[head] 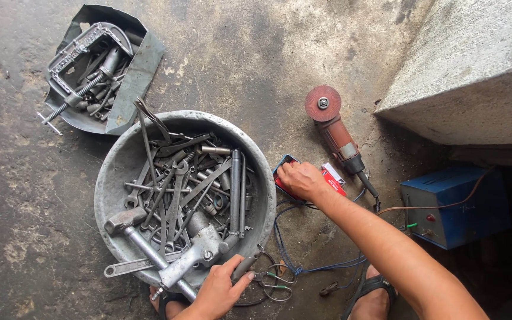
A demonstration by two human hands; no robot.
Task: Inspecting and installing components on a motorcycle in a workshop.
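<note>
Below, left hand (217,291) grips a steel wrench handle (244,266); right hand (300,181) clasps a red box (333,178).

A rough workshop floor: stained concrete (280,53), a metal basin (114,178) heaped with wrenches at centre, a clamp-filled tray (143,65) upper left, an angle grinder (336,130) and a blue power box (454,204) at right.

The concrete floor (19,237) at the left of the round metal basin (114,172) is open, and also the floor above it toward the top middle. At the right the way is narrow: the angle grinder (336,133), the blue box (454,204) and the concrete block (475,65) stand close together. Blue wires (285,249) lie across the floor between the basin and the sandal (368,287).
</note>
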